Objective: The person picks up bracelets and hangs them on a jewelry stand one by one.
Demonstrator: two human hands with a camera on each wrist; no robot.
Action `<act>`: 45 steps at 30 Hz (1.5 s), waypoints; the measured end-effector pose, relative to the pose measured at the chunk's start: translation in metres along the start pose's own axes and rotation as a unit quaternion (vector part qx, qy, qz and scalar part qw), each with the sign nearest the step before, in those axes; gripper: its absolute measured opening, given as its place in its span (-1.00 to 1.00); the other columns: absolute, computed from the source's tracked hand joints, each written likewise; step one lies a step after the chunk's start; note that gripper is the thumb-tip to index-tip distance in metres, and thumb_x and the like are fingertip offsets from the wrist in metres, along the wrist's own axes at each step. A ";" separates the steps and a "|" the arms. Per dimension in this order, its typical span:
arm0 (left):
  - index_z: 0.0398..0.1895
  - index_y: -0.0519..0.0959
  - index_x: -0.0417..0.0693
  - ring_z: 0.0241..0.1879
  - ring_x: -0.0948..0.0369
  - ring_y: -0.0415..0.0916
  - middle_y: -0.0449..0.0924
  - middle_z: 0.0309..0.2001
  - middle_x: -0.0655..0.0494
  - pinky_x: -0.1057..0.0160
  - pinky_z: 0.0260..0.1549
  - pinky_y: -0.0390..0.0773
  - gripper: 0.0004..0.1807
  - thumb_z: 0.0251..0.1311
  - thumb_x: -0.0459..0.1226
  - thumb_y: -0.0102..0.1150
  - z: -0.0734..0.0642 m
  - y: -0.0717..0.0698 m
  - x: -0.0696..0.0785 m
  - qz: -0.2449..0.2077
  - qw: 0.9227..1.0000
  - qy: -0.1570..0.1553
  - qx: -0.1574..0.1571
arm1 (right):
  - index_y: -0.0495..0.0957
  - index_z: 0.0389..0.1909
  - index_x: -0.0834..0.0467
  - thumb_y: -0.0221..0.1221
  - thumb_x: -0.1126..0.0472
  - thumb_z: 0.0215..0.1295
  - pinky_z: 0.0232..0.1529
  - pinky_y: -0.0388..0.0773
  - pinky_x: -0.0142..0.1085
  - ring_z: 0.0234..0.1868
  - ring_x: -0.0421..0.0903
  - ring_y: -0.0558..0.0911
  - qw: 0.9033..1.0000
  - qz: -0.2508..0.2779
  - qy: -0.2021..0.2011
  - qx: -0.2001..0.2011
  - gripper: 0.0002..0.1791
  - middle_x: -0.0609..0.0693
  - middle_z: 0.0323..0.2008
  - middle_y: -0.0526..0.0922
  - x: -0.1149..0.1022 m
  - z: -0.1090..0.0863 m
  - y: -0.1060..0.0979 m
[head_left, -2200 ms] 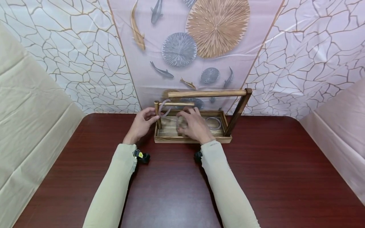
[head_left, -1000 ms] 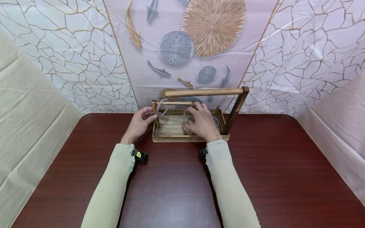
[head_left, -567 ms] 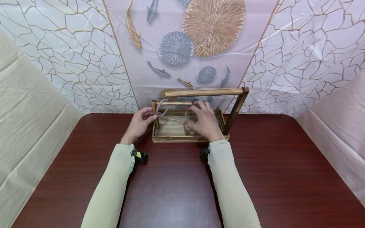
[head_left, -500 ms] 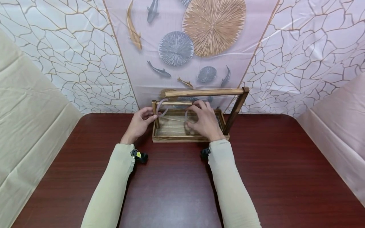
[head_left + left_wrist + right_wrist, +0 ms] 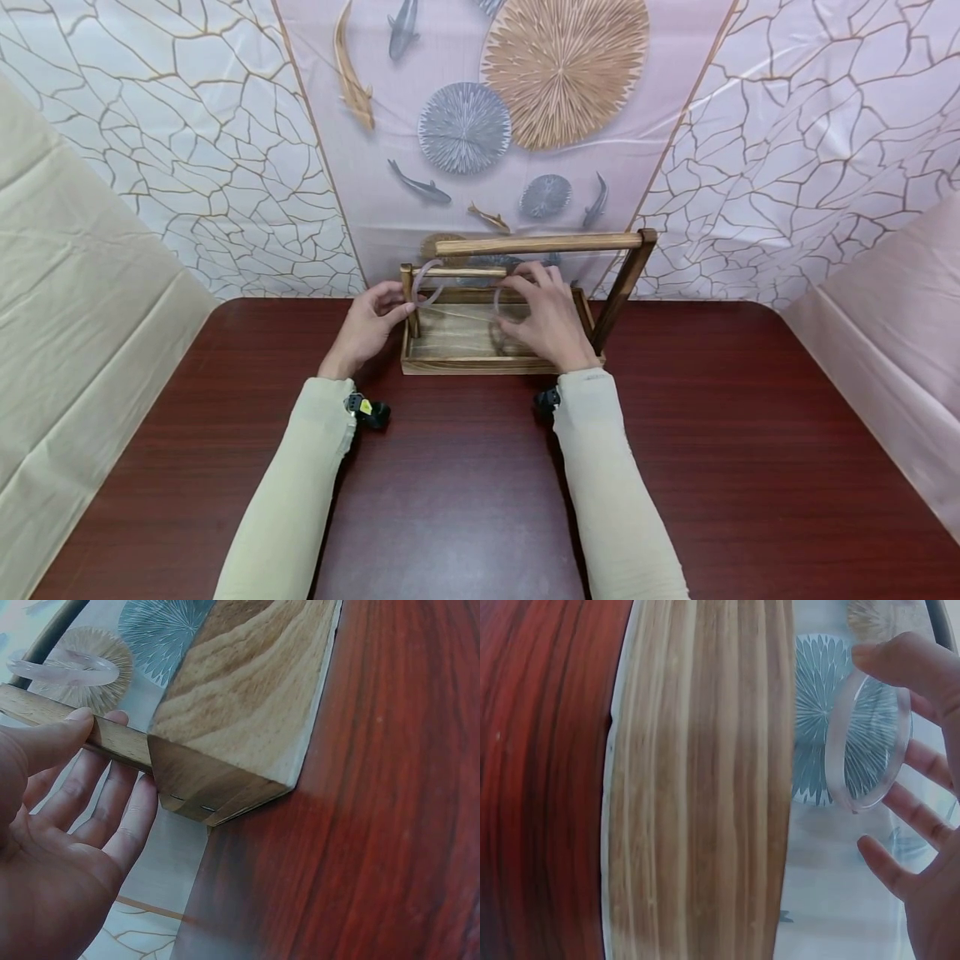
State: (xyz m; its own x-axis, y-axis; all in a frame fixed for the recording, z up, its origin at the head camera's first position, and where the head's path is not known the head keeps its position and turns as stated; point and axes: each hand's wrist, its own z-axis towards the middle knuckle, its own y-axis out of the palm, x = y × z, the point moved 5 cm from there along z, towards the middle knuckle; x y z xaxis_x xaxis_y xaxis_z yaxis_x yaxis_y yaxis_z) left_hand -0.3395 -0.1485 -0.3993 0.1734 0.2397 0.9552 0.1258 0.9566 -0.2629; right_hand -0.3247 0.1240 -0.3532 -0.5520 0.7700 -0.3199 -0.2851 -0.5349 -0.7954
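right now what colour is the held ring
The ring is translucent whitish, clearest in the right wrist view.

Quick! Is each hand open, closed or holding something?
Left hand: closed, holding a wooden post.
Right hand: closed, holding a see-through ring.

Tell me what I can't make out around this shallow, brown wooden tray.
Head: much of the right end inside the tray, hidden behind the right hand.
Right wrist: the tray's inside, hidden by its front wall.
Left wrist: some fingertips of the left hand, hidden behind the upright, light-brown wooden post.
Right wrist: part of the right hand, cut off by the right edge.
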 end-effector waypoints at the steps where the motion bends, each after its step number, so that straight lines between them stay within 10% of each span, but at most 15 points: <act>1: 0.22 0.53 -0.22 0.19 0.02 0.59 0.67 0.17 -0.14 0.40 0.04 0.53 -0.64 0.42 -0.31 0.19 0.000 0.000 0.000 0.000 1.000 0.000 0.000 | 0.65 0.09 0.04 0.49 0.07 0.12 0.12 0.37 0.08 0.16 0.10 0.40 1.000 -0.002 -0.001 0.004 -0.51 0.02 0.17 0.51 0.001 0.000 -0.001; 45: 0.22 0.54 -0.15 0.20 0.06 0.59 0.67 0.18 -0.08 0.24 0.16 0.54 -0.65 0.44 -0.27 0.19 -0.001 0.001 -0.002 -0.002 1.000 0.001 -0.005 | 0.63 0.19 -0.04 0.50 0.07 0.10 0.17 0.31 0.11 0.16 0.12 0.40 0.998 -0.011 0.005 0.058 -0.43 0.09 0.10 0.57 -0.005 0.001 -0.028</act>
State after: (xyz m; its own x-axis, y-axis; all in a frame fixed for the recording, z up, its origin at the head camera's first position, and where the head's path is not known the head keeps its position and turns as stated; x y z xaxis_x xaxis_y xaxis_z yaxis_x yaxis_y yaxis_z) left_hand -0.3387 -0.1477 -0.4013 0.1744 0.2361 0.9560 0.1354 0.9559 -0.2608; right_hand -0.3145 0.1349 -0.3284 -0.5374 0.7849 -0.3083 -0.3857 -0.5539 -0.7379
